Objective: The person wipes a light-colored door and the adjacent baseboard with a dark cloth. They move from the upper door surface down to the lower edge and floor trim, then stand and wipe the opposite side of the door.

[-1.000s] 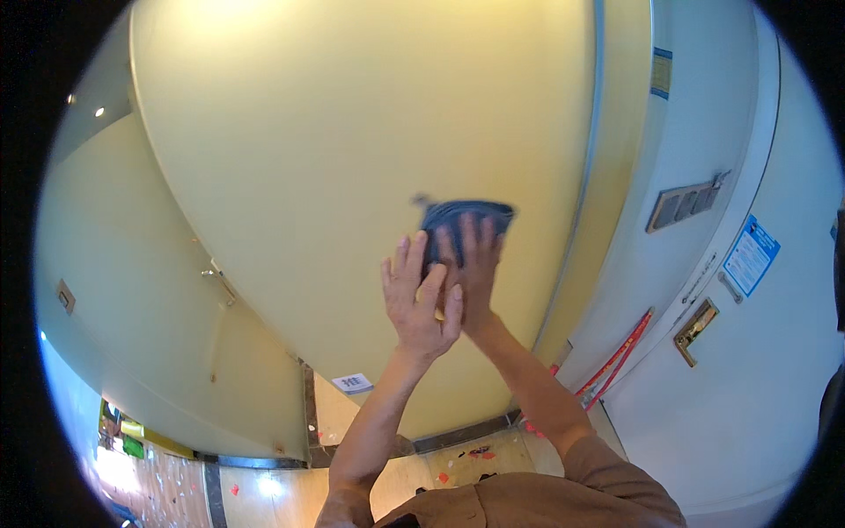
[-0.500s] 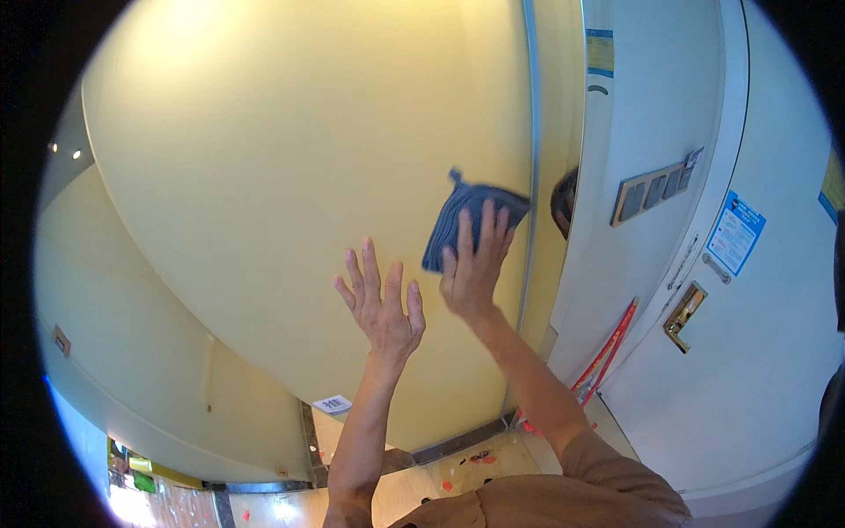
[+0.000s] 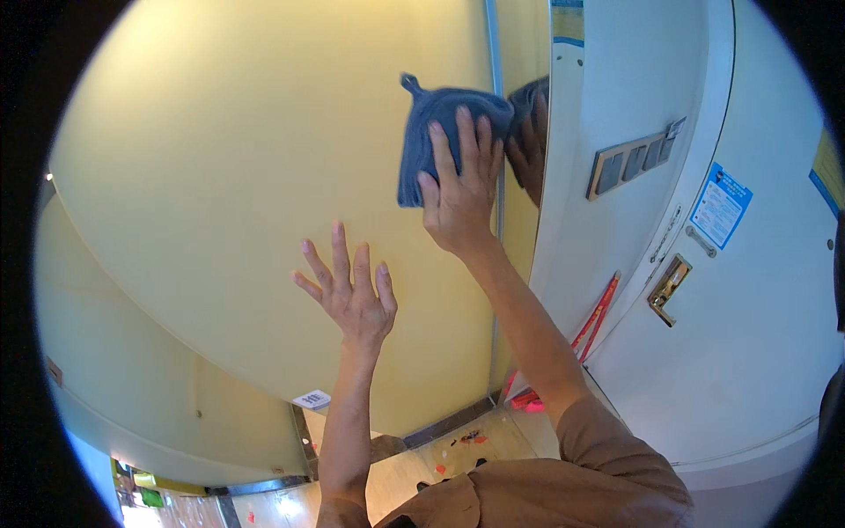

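Note:
A blue-grey cloth [image 3: 437, 110] with a small hanging loop lies spread against a large glossy pale-yellow panel [image 3: 255, 132]. My right hand [image 3: 466, 189] presses it there with fingers stretched over it. The cloth's right corner reaches the metal trim strip [image 3: 495, 53] along the panel's side. Lower and to the left, my left hand [image 3: 356, 299] has its fingers spread, holding nothing. Its palm faces the panel; whether it touches the surface I cannot tell.
Beyond the trim, a reflective strip mirrors my right hand. Grey wall switches [image 3: 632, 163] and a white door [image 3: 748, 326] with a brass handle [image 3: 671, 290] are to the right. Red poles [image 3: 598, 315] lean in the corner. Small red scraps [image 3: 480, 439] lie on the tiled floor.
My right hand has slid the cloth up the panel and over to the trim strip. My left hand stays open and sits slightly higher. The whole view has shifted a little.

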A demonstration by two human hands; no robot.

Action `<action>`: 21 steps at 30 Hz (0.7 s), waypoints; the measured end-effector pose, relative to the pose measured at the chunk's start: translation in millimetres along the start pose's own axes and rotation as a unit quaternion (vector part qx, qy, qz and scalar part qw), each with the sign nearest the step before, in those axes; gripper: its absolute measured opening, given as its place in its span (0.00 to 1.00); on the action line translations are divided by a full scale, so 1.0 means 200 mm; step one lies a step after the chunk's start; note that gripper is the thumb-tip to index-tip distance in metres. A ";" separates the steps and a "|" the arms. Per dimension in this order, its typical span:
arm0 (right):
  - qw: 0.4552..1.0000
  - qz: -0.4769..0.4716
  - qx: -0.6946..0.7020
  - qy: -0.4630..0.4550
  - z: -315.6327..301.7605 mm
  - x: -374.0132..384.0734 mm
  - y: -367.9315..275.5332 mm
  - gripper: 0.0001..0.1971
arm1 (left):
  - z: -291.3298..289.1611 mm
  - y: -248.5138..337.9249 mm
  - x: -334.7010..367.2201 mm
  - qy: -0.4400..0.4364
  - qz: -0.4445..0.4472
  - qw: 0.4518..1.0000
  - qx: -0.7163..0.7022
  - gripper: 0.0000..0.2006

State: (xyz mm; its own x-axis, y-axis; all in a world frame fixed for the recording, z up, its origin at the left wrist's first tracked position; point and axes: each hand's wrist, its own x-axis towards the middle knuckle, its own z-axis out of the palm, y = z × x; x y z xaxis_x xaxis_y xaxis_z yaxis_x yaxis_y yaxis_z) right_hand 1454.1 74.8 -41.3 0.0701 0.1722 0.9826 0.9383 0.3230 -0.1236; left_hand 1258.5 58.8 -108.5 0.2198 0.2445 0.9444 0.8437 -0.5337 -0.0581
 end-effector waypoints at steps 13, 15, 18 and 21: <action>0.985 0.108 0.016 -0.131 0.08 -1.56 0.12 0.34 | -0.01 -0.02 -0.02 -0.022 0.012 1.000 0.014 0.16; 0.982 0.122 0.006 -0.143 0.05 -1.76 0.15 0.33 | 0.00 0.00 -0.01 -0.025 0.020 0.999 0.010 0.15; 0.982 0.119 0.021 -0.142 0.04 -1.75 0.13 0.32 | -0.05 -0.01 -0.01 -0.036 0.021 0.999 0.012 0.15; 0.987 0.090 0.019 -0.131 0.04 -1.51 0.11 0.29 | -0.06 -0.02 -0.01 -0.030 0.018 0.999 0.007 0.15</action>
State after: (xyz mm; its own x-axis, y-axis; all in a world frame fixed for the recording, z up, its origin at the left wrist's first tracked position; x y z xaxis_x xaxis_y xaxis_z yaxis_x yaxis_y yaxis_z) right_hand 1451.4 37.8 -342.2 0.1397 0.4635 0.8750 0.9052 0.2984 -0.3026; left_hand 1248.8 51.3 -106.8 0.2792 0.2742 0.9202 0.8409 -0.5325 -0.0965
